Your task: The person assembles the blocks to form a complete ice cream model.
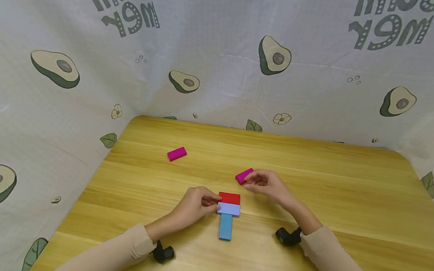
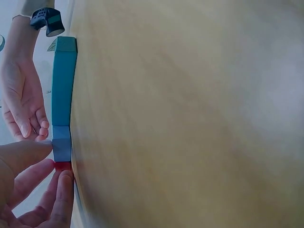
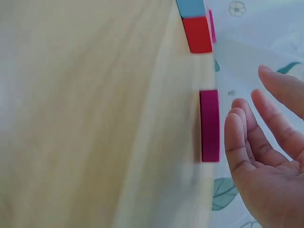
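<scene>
A red block (image 1: 229, 198), a light-blue block (image 1: 229, 209) and a longer blue block (image 1: 226, 227) lie flat against one another on the table, the long one pointing toward me. My left hand (image 1: 199, 203) touches the left ends of the red and light-blue blocks. Its thumb is at the light-blue one, and the other fingers are by the red one (image 2: 62, 166). Beside a magenta block (image 1: 244, 176) hovers my right hand (image 1: 267, 186), fingers loosely bent around nothing. In the right wrist view a gap shows between those fingers and the magenta block (image 3: 210, 126).
Another magenta block (image 1: 177, 154) lies farther back on the left of the wooden table (image 1: 338, 188). Behind and beside the table hangs a white cloth (image 1: 227, 35) printed with avocados. Each wrist wears a black camera, the right one (image 1: 288, 236) close above the tabletop.
</scene>
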The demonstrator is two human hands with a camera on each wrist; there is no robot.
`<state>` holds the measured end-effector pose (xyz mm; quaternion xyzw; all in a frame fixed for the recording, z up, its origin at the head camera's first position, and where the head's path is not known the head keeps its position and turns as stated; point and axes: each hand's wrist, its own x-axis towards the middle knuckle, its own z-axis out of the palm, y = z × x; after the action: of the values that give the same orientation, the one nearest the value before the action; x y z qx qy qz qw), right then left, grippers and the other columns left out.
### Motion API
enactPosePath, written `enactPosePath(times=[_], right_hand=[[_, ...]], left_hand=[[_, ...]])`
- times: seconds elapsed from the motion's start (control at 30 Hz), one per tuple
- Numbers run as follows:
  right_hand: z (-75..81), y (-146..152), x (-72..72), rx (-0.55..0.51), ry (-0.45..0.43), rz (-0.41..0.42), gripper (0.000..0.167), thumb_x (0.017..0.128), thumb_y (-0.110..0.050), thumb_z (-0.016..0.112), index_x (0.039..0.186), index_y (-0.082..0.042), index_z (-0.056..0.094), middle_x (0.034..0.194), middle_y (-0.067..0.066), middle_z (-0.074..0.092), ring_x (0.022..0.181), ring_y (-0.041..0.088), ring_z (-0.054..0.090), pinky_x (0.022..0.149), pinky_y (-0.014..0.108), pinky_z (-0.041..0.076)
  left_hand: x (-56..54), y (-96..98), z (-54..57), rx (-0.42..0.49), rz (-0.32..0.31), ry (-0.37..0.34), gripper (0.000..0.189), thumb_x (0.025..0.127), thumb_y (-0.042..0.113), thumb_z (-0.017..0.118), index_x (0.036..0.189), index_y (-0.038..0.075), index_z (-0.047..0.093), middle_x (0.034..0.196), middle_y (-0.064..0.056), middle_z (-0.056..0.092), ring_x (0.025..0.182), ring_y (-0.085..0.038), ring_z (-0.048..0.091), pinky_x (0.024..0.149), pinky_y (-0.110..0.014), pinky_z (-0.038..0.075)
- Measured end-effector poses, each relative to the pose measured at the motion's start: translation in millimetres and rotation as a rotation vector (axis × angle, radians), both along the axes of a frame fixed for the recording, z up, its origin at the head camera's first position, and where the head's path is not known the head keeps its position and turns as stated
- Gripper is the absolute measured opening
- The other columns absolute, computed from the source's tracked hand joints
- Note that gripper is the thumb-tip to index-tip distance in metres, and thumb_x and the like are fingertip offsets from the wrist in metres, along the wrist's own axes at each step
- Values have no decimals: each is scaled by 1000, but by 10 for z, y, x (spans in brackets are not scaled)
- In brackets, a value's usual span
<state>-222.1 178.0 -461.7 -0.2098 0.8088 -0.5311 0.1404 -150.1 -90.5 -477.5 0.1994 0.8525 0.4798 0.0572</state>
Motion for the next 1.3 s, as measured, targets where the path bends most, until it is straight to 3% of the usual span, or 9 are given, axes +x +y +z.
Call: enactPosePath(times=[0.4,0.57,0.77,1.03,1.3], right_hand=[[104,203,-167,5,27,-167,28,90,-7,74,112,10,67,102,18,68,89,24,60,75,20,52],[117,245,-220,-10,31,-187,31,89,-6,75,113,12,66,103,21,68,87,21,61,75,20,53],[84,277,-267,-23,12,-172,35,90,-7,75,117,13,65,108,24,67,92,22,62,77,20,53],[1,288,-350,14,-35,-124,37,90,-7,74,122,10,64,119,27,65,105,37,63,80,19,54],[-49,253,-419,44,-51,-39,39,88,-1,75,124,11,63,115,26,67,103,35,64,81,18,53]], left_hand=[[-3,5,4,-12,-5,-6,18,89,8,76,106,1,77,96,-4,73,82,-8,68,72,-17,56],[2,8,12,-20,0,-6,18,90,8,76,106,2,77,97,-4,73,82,-8,68,72,-17,56],[2,6,13,-18,0,-17,18,89,8,76,106,1,77,97,-5,72,82,-8,67,72,-17,55],[-7,9,12,-19,-3,-29,18,89,8,76,106,2,77,97,-4,72,81,-8,68,71,-17,56],[-4,12,20,-17,0,-35,17,89,8,76,105,1,77,97,-4,73,80,-7,68,71,-17,56]])
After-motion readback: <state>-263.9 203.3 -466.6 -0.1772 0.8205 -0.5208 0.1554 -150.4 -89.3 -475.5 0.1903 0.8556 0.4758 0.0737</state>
